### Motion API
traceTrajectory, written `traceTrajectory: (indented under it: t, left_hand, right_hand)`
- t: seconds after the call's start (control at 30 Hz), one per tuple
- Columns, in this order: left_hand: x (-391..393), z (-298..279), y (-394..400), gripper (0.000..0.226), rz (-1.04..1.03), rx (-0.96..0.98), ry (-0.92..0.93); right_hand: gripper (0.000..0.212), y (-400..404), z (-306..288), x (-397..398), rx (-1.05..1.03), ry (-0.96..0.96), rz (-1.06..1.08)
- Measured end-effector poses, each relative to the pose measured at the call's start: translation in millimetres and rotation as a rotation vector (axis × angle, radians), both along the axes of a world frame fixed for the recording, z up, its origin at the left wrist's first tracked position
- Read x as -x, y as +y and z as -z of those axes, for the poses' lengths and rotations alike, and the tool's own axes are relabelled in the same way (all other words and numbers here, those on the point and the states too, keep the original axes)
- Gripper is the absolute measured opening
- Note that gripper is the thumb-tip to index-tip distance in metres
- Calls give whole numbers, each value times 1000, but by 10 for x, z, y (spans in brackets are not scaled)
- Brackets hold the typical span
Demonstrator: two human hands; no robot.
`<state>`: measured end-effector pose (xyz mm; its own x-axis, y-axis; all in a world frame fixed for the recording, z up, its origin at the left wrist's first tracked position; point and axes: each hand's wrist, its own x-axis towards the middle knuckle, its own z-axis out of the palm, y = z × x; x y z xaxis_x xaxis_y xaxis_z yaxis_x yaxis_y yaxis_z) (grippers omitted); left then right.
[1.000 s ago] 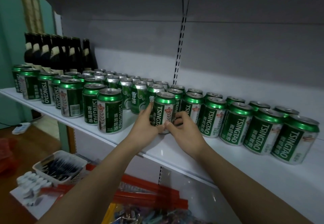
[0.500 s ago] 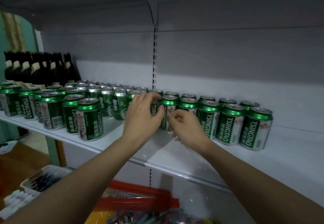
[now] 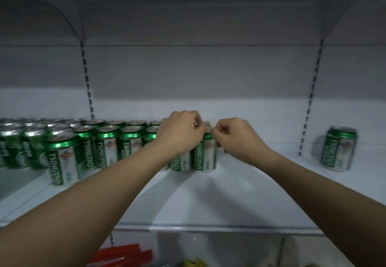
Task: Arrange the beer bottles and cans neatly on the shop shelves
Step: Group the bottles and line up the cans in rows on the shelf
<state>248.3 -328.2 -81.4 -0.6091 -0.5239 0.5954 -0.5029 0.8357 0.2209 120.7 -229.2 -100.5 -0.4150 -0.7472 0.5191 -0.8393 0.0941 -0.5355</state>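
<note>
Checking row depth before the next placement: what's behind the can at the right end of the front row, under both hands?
Behind that can only bare white back panel shows. The left hand and right hand cover its top and whatever stands directly behind it.

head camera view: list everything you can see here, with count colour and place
green and silver Tsingtao beer cans: many, exact count unclear, in packed rows on the left half of the shelf
end can of the front row: one, green and silver, upright at mid shelf, both hands at its top
lone green beer can: one, upright, far right of the shelf, apart from the rest
white metal shelf: one, bare between the rows and the lone can
slotted shelf uprights: two, grey, on the back wall
red packaging: count unclear, below the shelf at bottom left
left hand: fingers curled on the end can's top
right hand: fingers pinching that can's rim
</note>
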Motion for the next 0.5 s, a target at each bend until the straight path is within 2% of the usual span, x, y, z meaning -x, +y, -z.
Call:
traceTrajectory:
  t: [0.17,0.33,0.4,0.5]
  left_hand:
    - [703,94,393,28,115,-32,-80]
    - [1393,269,872,27,230,-10,-54]
    - [1664,371,1056,27,322,-179,-50]
    - [2097,574,1264,32,412,-483,-70]
  right_hand:
    - [27,583,65,603,-37,-51,154]
    - [25,1060,288,1204,-18,-89,320]
    - [22,1218,389,1424,38,-114,385]
    - [18,1401,515,1708,242,-106,526]
